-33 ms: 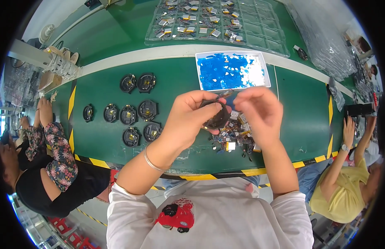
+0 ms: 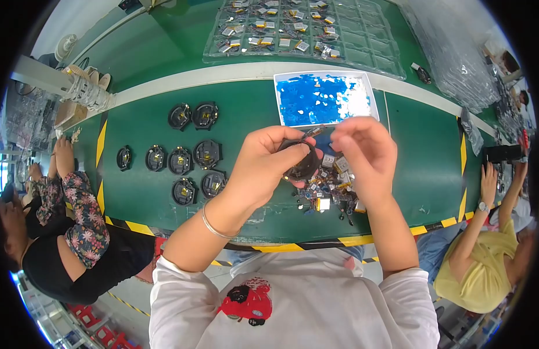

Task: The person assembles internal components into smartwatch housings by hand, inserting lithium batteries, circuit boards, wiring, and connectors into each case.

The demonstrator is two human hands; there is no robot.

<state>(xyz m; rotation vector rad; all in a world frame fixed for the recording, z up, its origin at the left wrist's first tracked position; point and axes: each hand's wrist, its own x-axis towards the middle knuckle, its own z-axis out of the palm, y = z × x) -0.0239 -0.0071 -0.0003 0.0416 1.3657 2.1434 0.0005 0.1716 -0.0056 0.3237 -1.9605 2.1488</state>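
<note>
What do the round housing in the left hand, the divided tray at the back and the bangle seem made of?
Round housing: probably plastic, given its plain black, fairly dull surface; coated metal is possible.
Divided tray: likely thin clear plastic, glossy, since the green surface shows through.
Bangle: likely polished metal, silvery with bright highlights.

red stools (image 2: 105, 336) | white post (image 2: 40, 75) | yellow-black tape (image 2: 138, 228) | yellow-clad co-worker (image 2: 475, 276)

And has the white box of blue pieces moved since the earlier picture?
No; the white box sits in the same place relative to the white rail.
</note>
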